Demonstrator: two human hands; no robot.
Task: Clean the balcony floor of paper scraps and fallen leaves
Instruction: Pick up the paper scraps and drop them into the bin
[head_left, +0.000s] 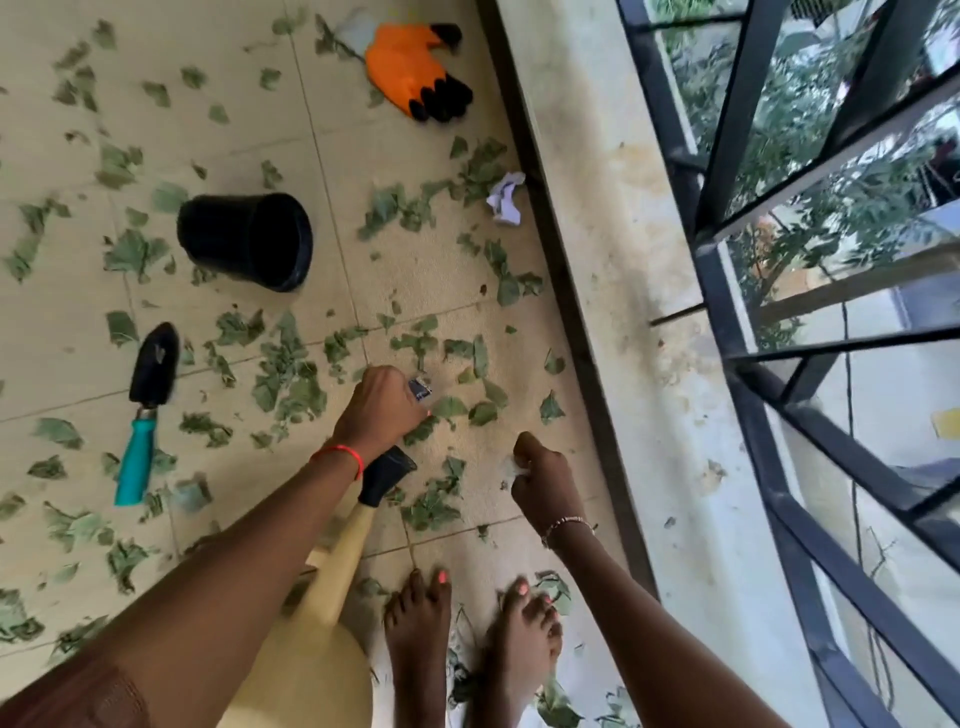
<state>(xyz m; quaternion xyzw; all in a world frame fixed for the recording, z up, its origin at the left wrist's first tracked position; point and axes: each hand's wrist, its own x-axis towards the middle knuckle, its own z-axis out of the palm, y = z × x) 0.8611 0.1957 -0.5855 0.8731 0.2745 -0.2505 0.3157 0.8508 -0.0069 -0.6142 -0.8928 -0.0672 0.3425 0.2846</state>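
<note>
leaves: green
glove: orange, black tips
pot: black
trowel handle: blue-green
paper ball: white
my wrist string: red

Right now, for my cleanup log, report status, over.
Left grip pinches small scrap. Right grip holds white paper bit. Leaves, crumpled paper strewn on floor; black pot, trowel in the way.

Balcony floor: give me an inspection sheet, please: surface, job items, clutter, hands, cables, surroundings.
Surface: tiled floor, strewn all over.
Job's things: leaves scattered; crumpled paper by the kerb.
Clutter: black pot on its side, trowel, orange glove, watering can.
Grips: left hand holds a dark scrap; right hand pinches a white scrap.
Cables: nothing seen on the floor.
Surroundings: stained ledge, metal railing, trees beyond.
</note>
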